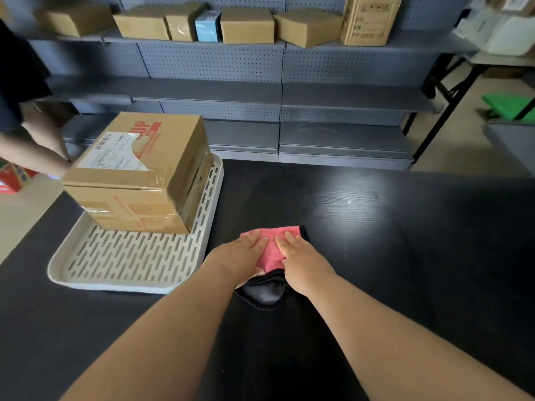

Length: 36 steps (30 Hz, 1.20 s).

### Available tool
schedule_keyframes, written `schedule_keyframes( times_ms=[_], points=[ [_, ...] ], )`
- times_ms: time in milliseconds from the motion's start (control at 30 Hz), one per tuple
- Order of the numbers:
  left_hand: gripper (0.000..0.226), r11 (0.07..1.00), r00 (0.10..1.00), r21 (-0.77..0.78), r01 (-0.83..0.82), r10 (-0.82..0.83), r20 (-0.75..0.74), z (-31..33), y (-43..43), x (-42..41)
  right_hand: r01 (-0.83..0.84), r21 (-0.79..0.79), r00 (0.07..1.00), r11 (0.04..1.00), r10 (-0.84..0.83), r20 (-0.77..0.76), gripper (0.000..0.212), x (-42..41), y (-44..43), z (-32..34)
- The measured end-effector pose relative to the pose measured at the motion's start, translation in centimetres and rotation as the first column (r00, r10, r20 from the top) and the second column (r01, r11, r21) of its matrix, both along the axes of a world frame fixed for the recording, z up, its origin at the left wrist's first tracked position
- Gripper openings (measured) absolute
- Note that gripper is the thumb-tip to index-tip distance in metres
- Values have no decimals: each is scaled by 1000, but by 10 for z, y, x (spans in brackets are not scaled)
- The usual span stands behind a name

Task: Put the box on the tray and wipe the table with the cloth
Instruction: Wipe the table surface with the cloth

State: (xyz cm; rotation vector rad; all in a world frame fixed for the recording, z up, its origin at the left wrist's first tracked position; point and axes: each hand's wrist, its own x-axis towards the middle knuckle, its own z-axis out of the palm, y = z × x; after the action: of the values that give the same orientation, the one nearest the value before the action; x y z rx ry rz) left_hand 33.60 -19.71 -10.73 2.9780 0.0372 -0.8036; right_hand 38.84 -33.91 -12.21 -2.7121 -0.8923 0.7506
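Note:
A brown cardboard box (pixel 139 172) with a shipping label stands on the far part of a pale slotted tray (pixel 121 264) at the left of the black table (pixel 376 227). A pink cloth (pixel 272 250) with a dark underside lies on the table just right of the tray. My left hand (pixel 240 256) and my right hand (pixel 301 259) both press flat on the cloth, fingers straight and side by side.
Grey pegboard shelves (pixel 289 91) stand behind the table, with several cardboard boxes (pixel 246 24) on the top shelf. Another person's arm (pixel 31 157) reaches in at the left beside the box. A folding table leg (pixel 445 105) and a green object (pixel 509 107) stand at the right.

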Motion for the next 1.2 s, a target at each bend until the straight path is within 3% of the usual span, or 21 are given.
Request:
schedule_keyframes(
  times_ms=[300, 600, 1200],
  points=[
    [73, 997, 997, 24, -75, 74, 10, 0, 19, 81, -44, 18, 999, 999, 44, 15, 62, 86, 25, 1],
    [71, 998, 999, 24, -50, 50, 18, 5, 17, 138, 1, 51, 1000, 999, -3, 31, 58, 138, 25, -4],
    [68, 995, 995, -42, 93, -92, 39, 3, -105, 202, 214, 44, 974, 976, -217, 65, 57, 184, -103, -10]
  ],
)
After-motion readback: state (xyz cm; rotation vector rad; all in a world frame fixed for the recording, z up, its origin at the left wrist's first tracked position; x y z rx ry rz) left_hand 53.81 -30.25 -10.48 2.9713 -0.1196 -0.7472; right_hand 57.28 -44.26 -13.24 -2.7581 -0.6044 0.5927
